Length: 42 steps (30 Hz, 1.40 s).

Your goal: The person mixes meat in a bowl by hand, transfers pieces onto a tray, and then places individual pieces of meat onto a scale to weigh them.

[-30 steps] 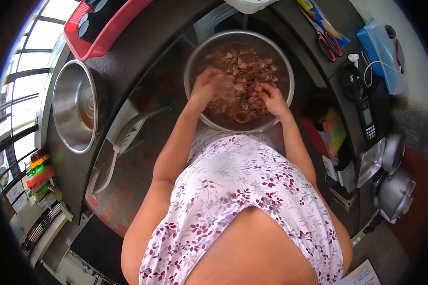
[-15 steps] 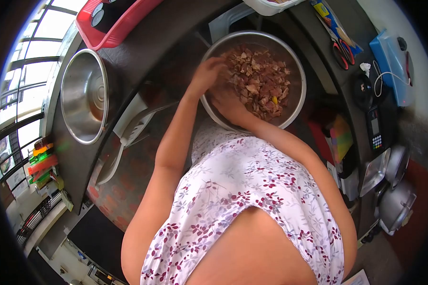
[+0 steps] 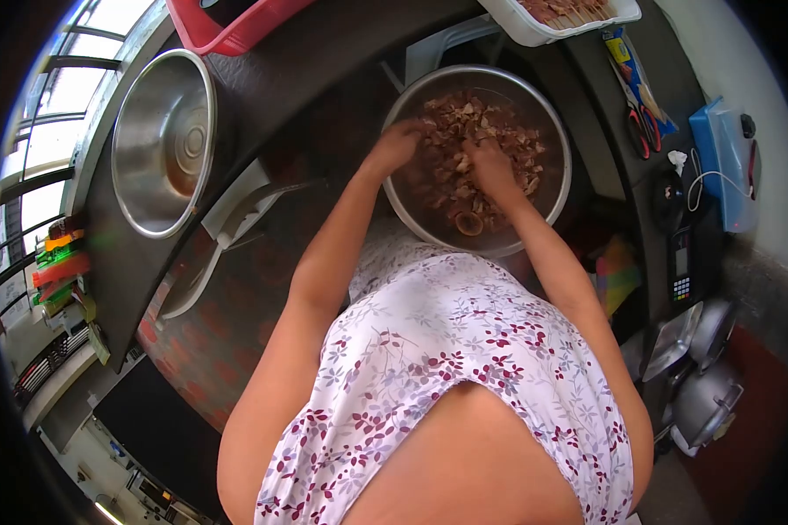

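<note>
A large steel bowl (image 3: pixel 565 166) holds a heap of raw, cut-up meat (image 3: pixel 451 175). My left hand (image 3: pixel 396 145) reaches over the bowl's left side, its fingers stretched toward the edge of the heap and slightly blurred. Deeper in, my right hand (image 3: pixel 496 171) has its fingers curled into the meat; the fingertips are hidden among the pieces. Low in the bowl, close to me, lies a small round yellow-brown piece (image 3: pixel 469 224) that looks like a squeezed citrus half.
On the left counter stands another steel bowl (image 3: pixel 168 149) with a little brownish liquid, near a red basket (image 3: pixel 228 35). A white tray (image 3: pixel 543 33) with skewered meat is at the top. Scissors (image 3: pixel 643 131), a blue case (image 3: pixel 721 166) and a keypad device (image 3: pixel 681 262) lie at right.
My right hand has moved right, from the bowl's left side into the middle of the meat. My left hand stays near the left rim. The round yellow-brown piece now shows on top.
</note>
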Motion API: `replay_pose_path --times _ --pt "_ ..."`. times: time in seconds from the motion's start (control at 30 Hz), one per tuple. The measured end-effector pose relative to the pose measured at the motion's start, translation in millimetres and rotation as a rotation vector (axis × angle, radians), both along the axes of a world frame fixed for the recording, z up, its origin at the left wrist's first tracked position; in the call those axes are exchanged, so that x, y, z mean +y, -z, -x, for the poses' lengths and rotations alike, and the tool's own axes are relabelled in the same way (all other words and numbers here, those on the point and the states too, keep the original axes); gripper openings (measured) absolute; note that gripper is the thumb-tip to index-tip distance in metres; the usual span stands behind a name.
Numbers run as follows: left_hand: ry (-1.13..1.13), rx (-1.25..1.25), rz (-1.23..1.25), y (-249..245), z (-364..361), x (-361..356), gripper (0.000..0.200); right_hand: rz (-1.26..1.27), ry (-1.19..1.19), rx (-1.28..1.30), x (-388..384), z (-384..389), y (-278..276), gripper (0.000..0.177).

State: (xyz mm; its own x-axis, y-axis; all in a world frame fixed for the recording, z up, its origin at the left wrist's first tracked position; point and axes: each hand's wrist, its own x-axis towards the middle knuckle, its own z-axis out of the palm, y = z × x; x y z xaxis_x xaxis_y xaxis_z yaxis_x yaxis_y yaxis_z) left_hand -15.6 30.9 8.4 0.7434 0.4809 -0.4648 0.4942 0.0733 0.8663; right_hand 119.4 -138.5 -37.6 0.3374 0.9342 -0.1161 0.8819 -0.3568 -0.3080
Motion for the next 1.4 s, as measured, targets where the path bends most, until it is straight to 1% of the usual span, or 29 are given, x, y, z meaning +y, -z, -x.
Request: replay_pose_path --times 0.07,0.13,0.2,0.27,0.3,0.33,0.37,0.4,0.43,0.47,0.53,0.57,0.6,0.67,0.7,0.77,0.8,0.83,0.87,0.93,0.97,1.0,1.03,1.1,1.13,1.2,1.23,1.33,1.4 --pt "0.04 0.042 0.006 -4.4 -2.8 -1.6 0.037 0.156 0.117 0.01 -9.5 -11.6 -16.4 0.044" --pt "-0.075 0.053 0.29 -1.9 -6.7 -5.4 0.038 0.124 0.137 -0.084 -25.8 -19.7 -12.2 0.046" --pt "-0.072 0.087 0.286 0.5 -6.7 -8.0 0.038 0.092 0.155 -0.173 -39.1 -29.4 -10.4 0.049" --pt "-0.065 0.12 0.281 5.5 -7.0 -9.8 0.039 0.169 0.265 -0.077 -52.5 -39.8 -12.2 0.055" --pt "-0.108 0.104 0.393 12.8 -6.5 -9.7 0.037 0.17 0.271 -0.08 -58.6 -43.0 -15.2 0.055" --pt "-0.152 0.088 0.506 23.5 -5.7 -9.3 0.035 0.152 0.314 0.006 -64.7 -45.4 -19.5 0.053" --pt "-0.148 0.087 0.508 46.7 -4.4 -7.9 0.035 0.133 0.357 0.092 -69.5 -47.4 -22.4 0.052" --pt "-0.024 0.104 0.307 80.4 -2.4 -4.3 0.032 0.137 0.361 0.091 -72.1 -48.5 -21.6 0.052" --pt "0.1 0.118 0.104 85.7 -4.0 -4.7 0.029 0.085 0.429 0.23 -76.2 -49.9 -20.3 0.049" --pt "0.107 0.115 0.106 90.9 -5.2 -8.2 0.029 0.03 0.498 0.367 -80.5 -51.7 -18.9 0.047" --pt "0.259 0.201 -0.536 68.2 -5.2 -25.1 0.03 -0.054 0.488 0.39 -87.8 -49.1 -20.3 0.044" --pt "0.205 0.201 -0.655 63.6 -5.4 -34.1 0.029 -0.138 0.467 0.416 -92.0 -46.5 -21.6 0.041" --pt "0.213 0.194 -0.656 59.9 -3.8 -39.8 0.029 -0.141 0.476 0.412 -94.9 -44.2 -24.8 0.041" --pt "0.163 0.119 -0.802 54.3 -0.6 -44.2 0.027 -0.144 0.508 0.357 -99.8 -36.4 -29.6 0.04" --pt "0.172 0.118 -0.801 49.2 -0.6 -41.8 0.027 -0.155 0.537 0.272 -100.4 -31.2 -32.3 0.039" --pt "0.229 0.025 -0.364 38.1 -2.5 -32.5 0.024 -0.219 0.586 0.281 -98.6 -22.9 -37.7 0.038" --pt "0.235 0.029 -0.365 39.3 -4.6 -34.6 0.024 -0.279 0.626 0.291 -98.3 -17.2 -39.3 0.037" --pt "0.135 -0.021 -0.041 40.3 -7.7 -36.0 0.025 -0.34 0.609 0.281 -98.0 -10.1 -35.5 0.029" --pt "0.031 -0.068 0.279 41.5 -11.2 -38.1 0.027 -0.345 0.612 0.286 -96.2 -5.1 -30.5 0.029" --pt "0.019 -0.119 0.209 39.8 -15.9 -47.4 0.027 -0.313 0.771 1.133 -86.7 7.9 -28.6 0.021" --pt "0.005 -0.174 0.145 38.6 -17.9 -55.0 0.028 -0.32 0.776 1.135 -80.7 15.9 -30.5 0.021" --pt "0.011 -0.18 0.146 22.6 -11.7 -56.2 0.028 -0.406 0.831 1.388 -62.9 32.5 -47.2 0.023" --pt "0.101 -0.183 0.013 -2.3 -12.6 -64.8 0.026 -0.497 0.88 1.648 -56.9 37.5 -54.1 0.025" --pt "0.212 -0.241 -0.258 -26.7 -11.6 -80.3 0.018 -0.535 0.873 1.649 -54.6 40.2 -38.9 0.028" --pt "0.218 -0.243 -0.259 -26.5 -12.9 -78.6 0.018 -0.563 0.861 1.654 -54.6 40.6 -33.4 0.03" --pt "0.315 -0.263 -0.144 -23.6 -14.5 -67.0 0.019 -0.585 0.91 1.698 -60.4 37.9 -27.7 0.031" --pt "0.297 -0.261 -0.041 -15.9 -18.1 -61.8 0.021 -0.565 0.923 1.751 -64.2 34.5 -26.2 0.031" --pt "0.213 -0.148 -0.099 -10.2 -31.0 -47.1 0.021 -0.562 0.917 1.809 -74.0 29.6 -25.9 0.034" --pt "0.218 -0.173 -0.163 -4.9 -48.3 -45.7 0.02 -0.579 0.902 1.815 -78.7 29.8 -30.6 0.036"
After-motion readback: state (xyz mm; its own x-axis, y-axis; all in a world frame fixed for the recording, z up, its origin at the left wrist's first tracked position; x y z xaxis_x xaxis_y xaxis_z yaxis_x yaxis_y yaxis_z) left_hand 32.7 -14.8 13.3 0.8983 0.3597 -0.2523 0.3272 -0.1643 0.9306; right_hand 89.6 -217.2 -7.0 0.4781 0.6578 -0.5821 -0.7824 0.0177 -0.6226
